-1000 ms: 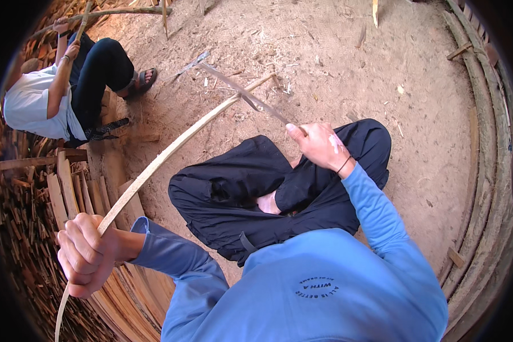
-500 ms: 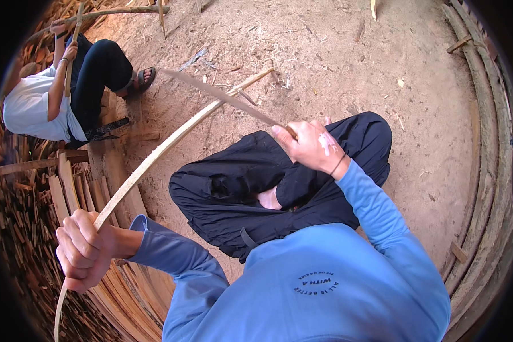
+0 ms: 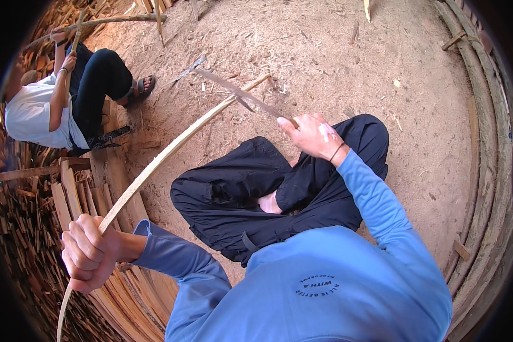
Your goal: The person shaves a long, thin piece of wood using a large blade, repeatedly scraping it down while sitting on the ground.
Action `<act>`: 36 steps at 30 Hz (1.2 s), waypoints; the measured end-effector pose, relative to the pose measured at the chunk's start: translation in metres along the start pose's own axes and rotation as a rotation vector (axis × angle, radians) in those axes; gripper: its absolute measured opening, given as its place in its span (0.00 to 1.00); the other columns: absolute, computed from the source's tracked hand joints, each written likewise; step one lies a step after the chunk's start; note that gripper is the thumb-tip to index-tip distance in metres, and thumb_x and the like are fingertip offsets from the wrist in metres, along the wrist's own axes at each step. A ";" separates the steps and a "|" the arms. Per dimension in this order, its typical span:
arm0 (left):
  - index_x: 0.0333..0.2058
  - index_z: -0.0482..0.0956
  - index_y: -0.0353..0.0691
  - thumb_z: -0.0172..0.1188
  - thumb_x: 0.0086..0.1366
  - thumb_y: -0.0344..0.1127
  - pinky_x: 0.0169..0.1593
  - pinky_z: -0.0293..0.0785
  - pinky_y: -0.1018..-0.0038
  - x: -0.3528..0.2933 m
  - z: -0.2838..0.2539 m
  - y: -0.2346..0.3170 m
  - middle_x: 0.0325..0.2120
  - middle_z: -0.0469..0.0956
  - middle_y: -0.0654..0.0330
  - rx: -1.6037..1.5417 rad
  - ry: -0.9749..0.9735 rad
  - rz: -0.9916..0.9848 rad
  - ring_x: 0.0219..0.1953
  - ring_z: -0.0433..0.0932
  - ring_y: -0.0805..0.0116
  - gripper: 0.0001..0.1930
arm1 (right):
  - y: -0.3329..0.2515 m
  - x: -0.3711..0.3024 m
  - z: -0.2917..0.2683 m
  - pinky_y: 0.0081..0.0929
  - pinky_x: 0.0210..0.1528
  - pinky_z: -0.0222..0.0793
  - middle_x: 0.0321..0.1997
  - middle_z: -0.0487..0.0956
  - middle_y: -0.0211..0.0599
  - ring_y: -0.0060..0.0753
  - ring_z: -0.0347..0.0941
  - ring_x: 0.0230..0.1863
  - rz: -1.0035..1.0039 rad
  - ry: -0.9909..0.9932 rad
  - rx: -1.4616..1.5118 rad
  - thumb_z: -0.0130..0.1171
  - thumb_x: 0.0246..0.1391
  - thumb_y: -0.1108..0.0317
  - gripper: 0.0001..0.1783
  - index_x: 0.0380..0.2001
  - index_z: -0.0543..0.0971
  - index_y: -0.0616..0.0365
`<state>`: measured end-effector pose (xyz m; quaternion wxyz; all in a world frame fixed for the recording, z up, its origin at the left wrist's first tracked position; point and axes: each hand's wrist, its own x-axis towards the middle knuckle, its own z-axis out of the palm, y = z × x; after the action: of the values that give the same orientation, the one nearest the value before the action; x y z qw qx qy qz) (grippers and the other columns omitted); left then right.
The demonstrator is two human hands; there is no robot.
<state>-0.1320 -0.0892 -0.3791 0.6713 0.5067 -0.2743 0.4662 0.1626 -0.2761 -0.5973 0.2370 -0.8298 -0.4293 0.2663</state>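
Note:
My left hand (image 3: 91, 251) is closed around the lower part of a long, pale, peeled wooden stick (image 3: 171, 149). The stick slants up and away to the right, its far end close to the ground beyond my knees. In my right hand (image 3: 316, 137), above my right leg, is a long knife with a narrow grey blade (image 3: 225, 85); the fingers hide most of its handle. The blade crosses the stick near its far end, pointing away to the left. I cannot tell whether it is touching the wood.
My crossed legs in black trousers (image 3: 228, 182) lie below the stick. A co-worker in a white shirt (image 3: 37, 117) sits at the far left, gripping another piece of wood. Wooden slats (image 3: 119, 176) are piled at left, long poles (image 3: 487, 171) run along the right, and shavings dot the dirt floor (image 3: 325, 51).
The knife blade has shifted right, crossing the stick nearer its far end. My left hand keeps its grip on the stick, and the whole view has shifted slightly.

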 end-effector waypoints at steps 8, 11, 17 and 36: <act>0.07 0.50 0.54 0.54 0.57 0.33 0.17 0.37 0.86 0.002 -0.005 0.002 0.05 0.47 0.79 0.007 0.009 -0.002 0.08 0.44 0.88 0.25 | 0.018 0.014 0.011 0.49 0.35 0.68 0.20 0.76 0.56 0.60 0.76 0.29 0.032 0.049 0.043 0.42 0.64 0.39 0.36 0.22 0.78 0.64; 0.07 0.50 0.54 0.54 0.56 0.33 0.16 0.37 0.86 -0.001 -0.002 0.001 0.05 0.47 0.78 0.011 0.009 -0.001 0.08 0.44 0.88 0.25 | -0.002 0.000 0.000 0.48 0.33 0.68 0.19 0.74 0.57 0.61 0.74 0.27 -0.052 -0.020 0.085 0.44 0.64 0.41 0.36 0.20 0.77 0.66; 0.07 0.50 0.54 0.54 0.59 0.34 0.16 0.37 0.86 0.001 -0.012 0.005 0.05 0.48 0.78 0.008 0.012 -0.006 0.07 0.44 0.88 0.26 | -0.008 0.009 -0.004 0.49 0.36 0.69 0.20 0.76 0.57 0.61 0.75 0.29 -0.013 -0.023 0.121 0.45 0.63 0.41 0.35 0.21 0.78 0.65; 0.06 0.52 0.53 0.53 0.59 0.34 0.15 0.37 0.88 -0.004 -0.009 0.006 0.04 0.49 0.79 0.000 -0.001 0.018 0.07 0.45 0.89 0.26 | -0.027 -0.005 -0.009 0.50 0.38 0.70 0.23 0.76 0.58 0.63 0.75 0.31 -0.033 0.018 0.065 0.45 0.63 0.42 0.33 0.23 0.79 0.63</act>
<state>-0.1399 -0.0814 -0.3830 0.6670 0.5042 -0.2794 0.4721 0.1496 -0.2679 -0.5726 0.2722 -0.8168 -0.4317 0.2689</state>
